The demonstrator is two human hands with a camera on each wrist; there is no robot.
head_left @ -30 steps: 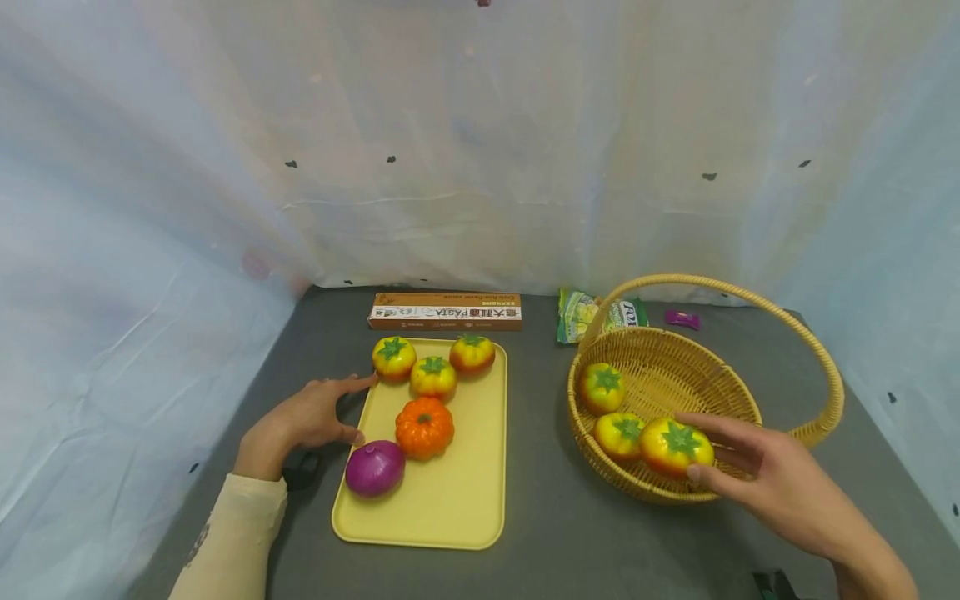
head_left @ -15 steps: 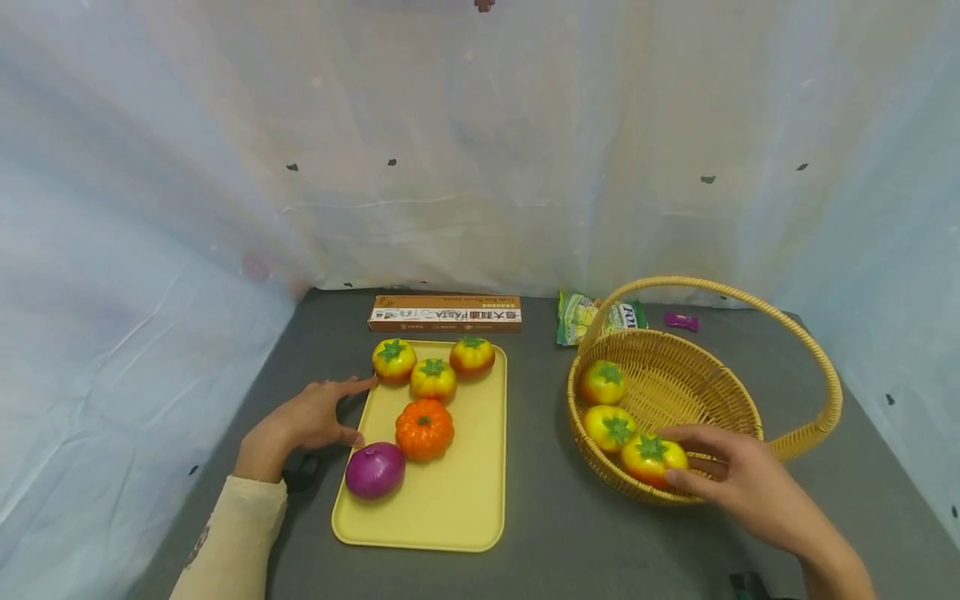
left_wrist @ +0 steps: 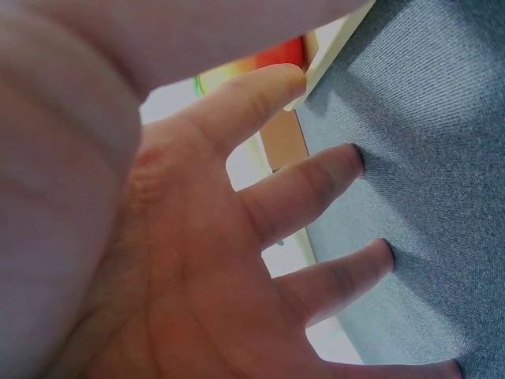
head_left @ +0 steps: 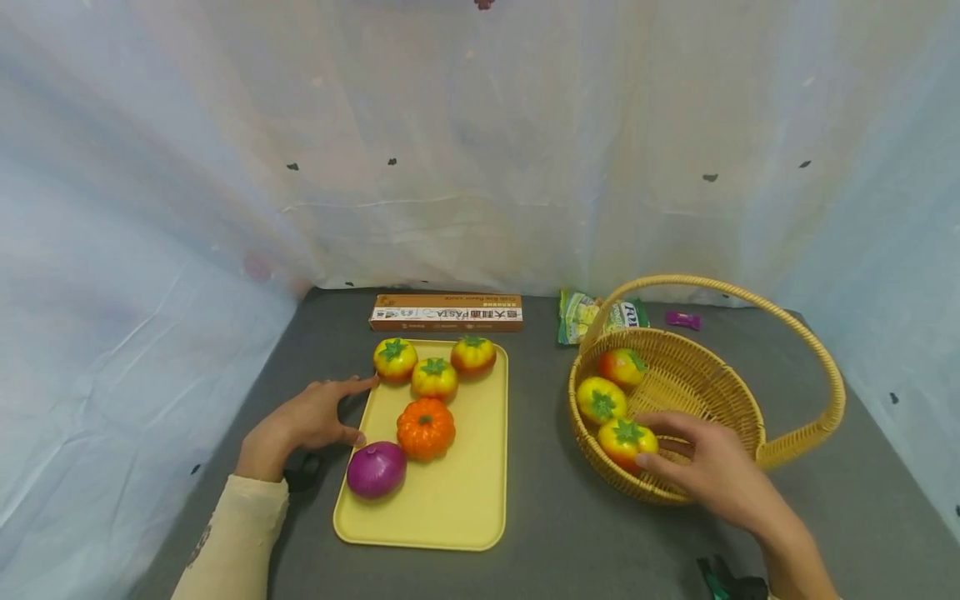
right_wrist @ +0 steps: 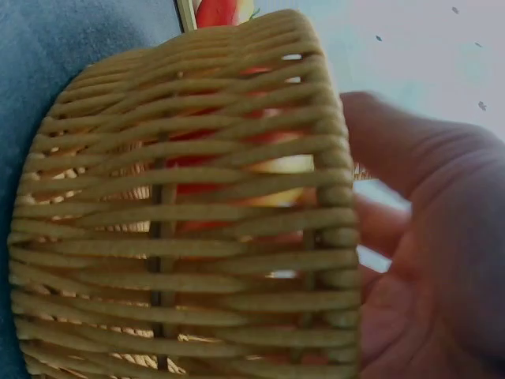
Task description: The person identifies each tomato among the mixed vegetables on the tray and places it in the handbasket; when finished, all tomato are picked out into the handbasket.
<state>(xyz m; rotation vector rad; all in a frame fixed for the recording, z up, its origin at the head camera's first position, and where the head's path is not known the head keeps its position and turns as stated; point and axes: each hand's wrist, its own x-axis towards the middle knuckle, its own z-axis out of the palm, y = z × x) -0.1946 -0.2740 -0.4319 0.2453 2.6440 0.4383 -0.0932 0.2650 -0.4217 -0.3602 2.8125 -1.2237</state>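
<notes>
My right hand [head_left: 708, 462] reaches over the near rim of a wicker basket [head_left: 693, 375] and grips a yellow-red persimmon [head_left: 628, 442] with a green leafy top, thumb and fingers on its right side. Two more persimmons, one in the middle [head_left: 602, 400] and one farther back [head_left: 622, 367], lie along the basket's left wall. In the right wrist view the basket's weave [right_wrist: 237, 189] covers most of the fruit. My left hand [head_left: 303, 417] spreads its fingers at the left edge of a yellow tray [head_left: 457, 508]; fingertips [left_wrist: 377, 257] rest on the dark tabletop.
The tray bears several persimmons [head_left: 433, 380], an orange pumpkin [head_left: 425, 430] and a purple onion [head_left: 377, 471]. Behind it lies a pasta box [head_left: 446, 313]. A green-yellow packet [head_left: 577, 317] and a small purple wrapper [head_left: 683, 320] lie behind the basket, whose handle arches high.
My right hand has moved left with the persimmon, down against the basket's left side. The other two persimmons there have shifted, the back one tipping over. My left hand stays put.
</notes>
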